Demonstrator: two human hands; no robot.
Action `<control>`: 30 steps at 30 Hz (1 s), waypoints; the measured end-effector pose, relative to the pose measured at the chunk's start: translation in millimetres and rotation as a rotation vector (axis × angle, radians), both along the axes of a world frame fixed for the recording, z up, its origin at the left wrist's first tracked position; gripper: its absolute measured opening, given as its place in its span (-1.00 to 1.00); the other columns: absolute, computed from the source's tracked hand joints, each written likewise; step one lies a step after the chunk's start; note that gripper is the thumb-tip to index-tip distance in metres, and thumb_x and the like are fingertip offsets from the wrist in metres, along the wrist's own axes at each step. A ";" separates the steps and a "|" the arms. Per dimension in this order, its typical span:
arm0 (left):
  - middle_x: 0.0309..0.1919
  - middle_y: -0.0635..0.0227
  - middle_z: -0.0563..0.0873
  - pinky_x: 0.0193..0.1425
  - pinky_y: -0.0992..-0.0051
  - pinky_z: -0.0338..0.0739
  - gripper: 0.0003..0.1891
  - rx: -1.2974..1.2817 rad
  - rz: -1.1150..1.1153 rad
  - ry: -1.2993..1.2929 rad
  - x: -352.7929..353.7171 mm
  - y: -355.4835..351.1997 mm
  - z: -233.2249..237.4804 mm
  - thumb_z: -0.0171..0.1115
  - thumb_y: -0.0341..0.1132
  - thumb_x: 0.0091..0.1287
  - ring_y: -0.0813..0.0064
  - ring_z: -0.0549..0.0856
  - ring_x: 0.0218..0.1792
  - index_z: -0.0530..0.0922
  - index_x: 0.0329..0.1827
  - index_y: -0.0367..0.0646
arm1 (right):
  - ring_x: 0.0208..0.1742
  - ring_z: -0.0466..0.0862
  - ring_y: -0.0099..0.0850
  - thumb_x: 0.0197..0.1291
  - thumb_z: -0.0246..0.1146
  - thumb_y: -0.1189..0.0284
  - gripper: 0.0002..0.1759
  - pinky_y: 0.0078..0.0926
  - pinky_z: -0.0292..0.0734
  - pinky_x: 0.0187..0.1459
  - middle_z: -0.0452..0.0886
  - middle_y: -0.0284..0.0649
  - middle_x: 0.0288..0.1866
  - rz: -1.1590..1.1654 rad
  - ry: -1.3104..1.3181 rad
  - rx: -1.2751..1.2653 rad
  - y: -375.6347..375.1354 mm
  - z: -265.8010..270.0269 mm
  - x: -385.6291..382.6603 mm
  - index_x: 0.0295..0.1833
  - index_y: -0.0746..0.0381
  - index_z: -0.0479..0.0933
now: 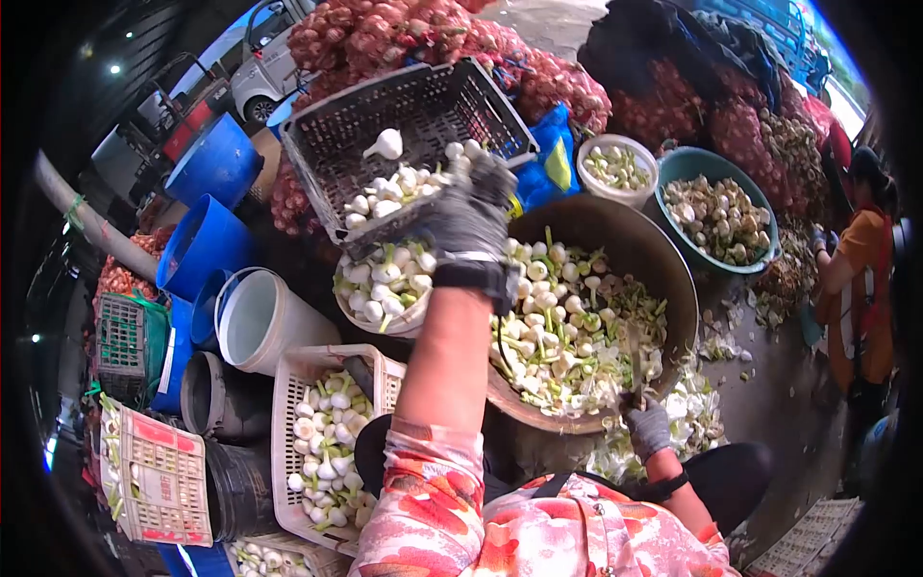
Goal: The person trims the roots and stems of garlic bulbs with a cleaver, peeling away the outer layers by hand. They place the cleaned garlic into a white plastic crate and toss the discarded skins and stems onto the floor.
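Note:
My left hand (471, 212), in a dark glove, reaches over the near right edge of a black plastic crate (317, 197). Its fingers are smeared by motion, and a few white garlic bulbs (463, 151) show right at the fingertips. One trimmed garlic bulb (385, 144) appears above the crate, apart from the pile of bulbs (394, 190) inside. Low at the right, my gloved right hand (648, 428) is closed round the handle of a knife (635, 358), blade pointing up. Beside it stands a wide metal basin (678, 288) holding garlic bulbs and cut stalks (567, 317).
Below the crate sits a tub of garlic (385, 288); left of my arm is a white basket (288, 438) of bulbs. A white bucket (274, 322) and blue tubs (207, 245) stand at left. Peelings (692, 413) cover the floor at right. A person (860, 279) works far right.

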State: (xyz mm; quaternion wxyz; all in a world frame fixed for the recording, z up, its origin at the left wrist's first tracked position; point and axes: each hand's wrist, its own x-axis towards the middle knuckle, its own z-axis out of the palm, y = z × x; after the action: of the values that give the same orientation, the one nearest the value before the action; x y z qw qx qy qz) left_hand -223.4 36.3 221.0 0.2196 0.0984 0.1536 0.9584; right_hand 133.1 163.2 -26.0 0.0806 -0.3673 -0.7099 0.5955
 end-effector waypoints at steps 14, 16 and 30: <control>0.20 -0.04 0.49 0.35 0.25 0.32 -0.28 -2.102 0.083 1.057 190.0 -9.0 -260.3 0.12 0.12 0.24 0.13 0.48 0.24 0.35 0.31 -0.26 | -0.30 0.64 -0.36 0.20 0.33 0.27 -0.65 -0.41 0.57 -0.32 0.65 -0.17 -0.23 -0.239 0.582 -0.586 9.0 65.7 -18.5 0.00 0.26 0.54; 0.13 0.22 0.55 0.31 0.29 0.30 -0.48 -1.378 -0.204 0.166 186.6 -5.2 -288.6 -0.10 0.12 0.40 0.20 0.49 0.16 0.44 0.16 -0.11 | -0.16 0.63 -0.39 0.24 0.27 0.31 -0.68 -0.42 0.53 -0.18 0.64 -0.15 -0.12 -0.082 0.482 -0.111 6.1 41.7 -23.6 0.05 0.24 0.56; -0.45 0.25 0.69 -0.04 0.42 0.57 -0.53 -1.185 -0.397 0.834 202.2 -46.5 -74.9 -0.04 0.07 0.48 0.41 0.69 -0.23 0.58 -0.23 -0.20 | -0.50 0.64 -0.48 0.25 0.25 0.07 -0.58 -0.44 0.48 -0.43 0.66 -0.27 -0.50 -0.088 0.013 -0.191 -20.9 33.8 -32.0 -0.25 0.26 0.67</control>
State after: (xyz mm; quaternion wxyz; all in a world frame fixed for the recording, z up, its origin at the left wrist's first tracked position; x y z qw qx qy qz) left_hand -21.1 -10.2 146.2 0.3280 0.3443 0.6937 0.5410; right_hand 101.1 142.3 7.8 0.0761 -0.4004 -0.6326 0.6585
